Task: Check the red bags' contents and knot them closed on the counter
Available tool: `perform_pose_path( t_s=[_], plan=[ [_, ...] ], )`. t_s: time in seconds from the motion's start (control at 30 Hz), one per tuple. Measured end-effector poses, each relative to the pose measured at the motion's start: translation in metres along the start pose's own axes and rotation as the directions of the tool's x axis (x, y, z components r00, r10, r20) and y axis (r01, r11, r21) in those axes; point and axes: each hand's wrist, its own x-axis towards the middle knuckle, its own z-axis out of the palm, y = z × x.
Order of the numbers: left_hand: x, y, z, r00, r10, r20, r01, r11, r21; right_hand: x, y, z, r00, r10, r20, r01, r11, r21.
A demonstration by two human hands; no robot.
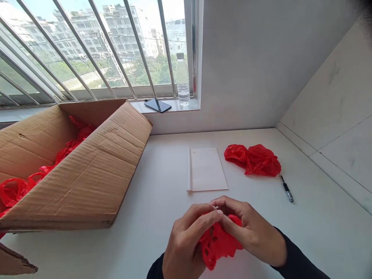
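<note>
Both my hands meet over a crumpled red plastic bag (pixel 222 242) just above the white table. My left hand (pixel 188 232) has its fingers closed round the bag's left side. My right hand (pixel 251 230) pinches the bag from the right, thumb and fingers near my left fingertips. Part of the bag hangs down between the palms; its upper edge is hidden by my fingers. Just beyond my hands lies a pale notebook (pixel 207 169) with a clear spine strip. Two bunched red plastic bags (pixel 252 159) seem to lie to its right, touching each other.
On the left stands an open cardboard box (pixel 87 170) with many red bags (pixel 66 151) inside. A black-and-clear pen (pixel 287 189) lies at the right. A phone (pixel 157 105) and a water bottle (pixel 183 79) rest on the sill by the barred window. Walls border the table (pixel 157 186).
</note>
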Motion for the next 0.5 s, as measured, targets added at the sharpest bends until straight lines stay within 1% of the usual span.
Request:
perform_pose_path(
  t_s=[0.13, 0.23, 0.37, 0.43, 0.5],
  plan=[
    [-0.002, 0.001, 0.001, 0.999, 0.004, 0.041, -0.005, 1.000, 0.003, 0.001, 0.000, -0.002, 0.998, -0.020, -0.058, 0.017, 0.999, -0.042],
    [-0.009, -0.001, 0.002, 0.998, -0.033, 0.050, 0.032, 0.999, 0.027, 0.001, 0.006, -0.004, 0.997, -0.015, -0.081, 0.007, 0.995, -0.099],
    [-0.019, -0.005, 0.003, 0.998, -0.059, 0.010, 0.058, 0.996, 0.075, -0.002, 0.015, -0.008, 0.991, -0.001, -0.134, -0.020, 0.987, -0.157],
    [-0.025, -0.007, 0.002, 0.994, -0.108, -0.024, 0.110, 0.989, 0.095, -0.004, 0.019, -0.010, 0.986, 0.019, -0.167, -0.045, 0.987, -0.154],
    [-0.032, -0.012, -0.002, 0.984, -0.175, -0.032, 0.178, 0.979, 0.104, -0.007, 0.022, -0.012, 0.978, 0.064, -0.198, -0.093, 0.986, -0.142]
  ],
)
